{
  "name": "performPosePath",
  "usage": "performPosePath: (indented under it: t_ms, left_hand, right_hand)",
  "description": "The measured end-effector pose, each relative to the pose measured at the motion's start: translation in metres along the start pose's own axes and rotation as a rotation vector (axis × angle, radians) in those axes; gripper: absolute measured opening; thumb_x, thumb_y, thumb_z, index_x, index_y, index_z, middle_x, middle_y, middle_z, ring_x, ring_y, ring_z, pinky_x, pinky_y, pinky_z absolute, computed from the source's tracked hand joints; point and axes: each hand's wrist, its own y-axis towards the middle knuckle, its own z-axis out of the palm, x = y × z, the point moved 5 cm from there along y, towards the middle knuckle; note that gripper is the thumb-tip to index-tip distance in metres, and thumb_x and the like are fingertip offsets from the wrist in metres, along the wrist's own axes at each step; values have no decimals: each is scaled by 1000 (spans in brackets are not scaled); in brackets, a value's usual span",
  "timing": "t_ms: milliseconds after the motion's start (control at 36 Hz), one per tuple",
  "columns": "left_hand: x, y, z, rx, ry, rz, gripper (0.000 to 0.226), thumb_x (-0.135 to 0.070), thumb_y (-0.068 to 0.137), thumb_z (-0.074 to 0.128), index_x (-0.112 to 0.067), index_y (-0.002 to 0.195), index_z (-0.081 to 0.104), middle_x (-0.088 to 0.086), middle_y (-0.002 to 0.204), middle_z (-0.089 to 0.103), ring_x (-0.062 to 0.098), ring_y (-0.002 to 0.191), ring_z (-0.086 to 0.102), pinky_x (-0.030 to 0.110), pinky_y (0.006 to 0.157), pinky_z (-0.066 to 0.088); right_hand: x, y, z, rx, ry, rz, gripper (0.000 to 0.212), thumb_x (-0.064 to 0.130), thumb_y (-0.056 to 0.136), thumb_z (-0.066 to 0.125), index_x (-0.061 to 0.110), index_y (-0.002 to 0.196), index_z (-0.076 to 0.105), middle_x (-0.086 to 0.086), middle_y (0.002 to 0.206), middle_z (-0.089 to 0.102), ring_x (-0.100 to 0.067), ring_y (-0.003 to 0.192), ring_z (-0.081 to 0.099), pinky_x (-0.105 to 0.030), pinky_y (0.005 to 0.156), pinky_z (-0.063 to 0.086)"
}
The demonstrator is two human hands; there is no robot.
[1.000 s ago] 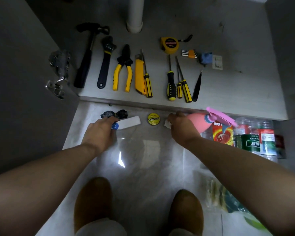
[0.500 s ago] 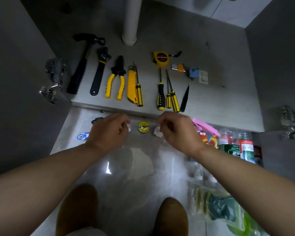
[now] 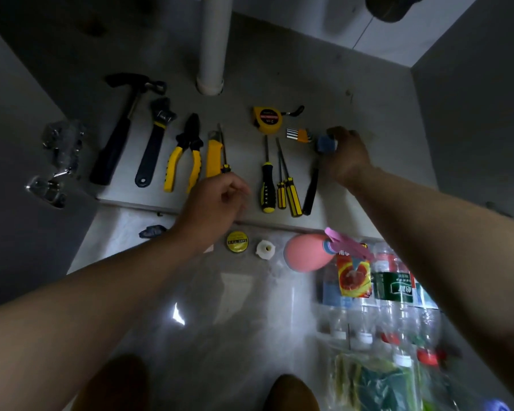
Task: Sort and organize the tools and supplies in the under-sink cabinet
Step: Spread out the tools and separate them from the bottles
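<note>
We're gripping blue piece (image 3: 326, 143) with right hand (image 3: 343, 161), fingers curling round it, just right of hex keys (image 3: 299, 134); left hand (image 3: 217, 203) curled, farther off, contents unclear.

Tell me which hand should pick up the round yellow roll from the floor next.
Left. The left hand hovers just beside the yellow roll, apparently empty; the right hand is farther off in the cabinet, gripping a blue object.
</note>
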Motion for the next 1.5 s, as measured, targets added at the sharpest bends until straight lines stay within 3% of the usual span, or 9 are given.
performPosePath:
  t_ms: [194, 528, 722, 889, 972, 1056, 1167, 1361, 1500]
  left_hand:
    - [-10, 3, 2, 5, -120, -60, 26, 6, 98, 45, 0, 107, 69, 15, 95, 73, 18, 83, 67, 11, 62, 49]
    - [-11, 1, 0, 15, -235, -90, 29, 2, 99, 49, -17, 110, 67, 6, 102, 73, 11, 82, 72, 23, 68, 59]
    - [-23, -1, 9, 134, -326, -1, 80, -3, 88, 75, -32, 152, 38, -5, 130, 62, 8, 105, 71, 22, 87, 58]
    - [-23, -9, 6, 93, -369, -15, 39, 3, 93, 67, -4, 131, 61, 17, 115, 70, 24, 96, 73, 28, 78, 62]
    - [-13, -13, 1, 76, -348, -62, 38, 0, 93, 68, -5, 130, 61, 16, 112, 70, 15, 81, 74, 23, 70, 61]
    - [-1, -18, 0, 129, -309, -113, 41, -8, 91, 74, -12, 130, 63, 8, 114, 73, 14, 90, 75, 24, 76, 62]
    - [15, -29, 3, 254, -263, -197, 37, -14, 85, 81, -22, 119, 67, -5, 108, 77, 7, 101, 72, 25, 83, 60]
    - [47, -54, 8, 478, -92, -285, 32, -9, 86, 79, -21, 114, 72, 1, 110, 75, 18, 103, 73, 38, 91, 61]
    - [70, -65, 5, 508, 122, -239, 28, -18, 87, 79, -22, 114, 73, -4, 104, 74, 2, 89, 71, 12, 66, 54]
  right_hand:
    - [5, -1, 6, -92, -99, 11, 37, 7, 90, 63, 4, 126, 57, -23, 130, 48, -44, 105, 57, -39, 84, 47]
    - [35, -41, 0, -170, 47, -183, 14, 11, 90, 59, 11, 102, 65, -10, 98, 59, -26, 92, 56, -25, 66, 29]
    - [83, -88, 11, 164, 436, -290, 13, 4, 88, 69, 14, 97, 69, -14, 88, 66, -6, 68, 53, -23, 63, 46]
    - [87, -102, 20, 390, 599, -232, 7, 8, 91, 69, 10, 97, 71, -11, 80, 72, -18, 74, 66, -36, 73, 55]
    - [58, -83, 12, 211, 451, -88, 11, 16, 93, 61, 17, 96, 71, -8, 93, 75, -27, 93, 69, -47, 91, 55]
    - [20, -63, 1, 80, 104, 78, 16, 28, 93, 61, 16, 99, 68, -9, 102, 73, -29, 99, 67, -40, 85, 56]
    - [-2, -56, 11, 194, -113, 163, 26, 35, 91, 64, 16, 73, 63, -9, 85, 68, -26, 78, 63, -24, 56, 37]
    - [-10, -55, 34, 261, -116, 264, 34, 36, 84, 76, 12, 106, 67, -11, 103, 68, -28, 93, 64, -32, 70, 47]
    - [-9, -56, 33, 224, -192, 241, 35, 43, 78, 79, 14, 88, 62, -9, 91, 66, -27, 82, 62, -29, 61, 40]
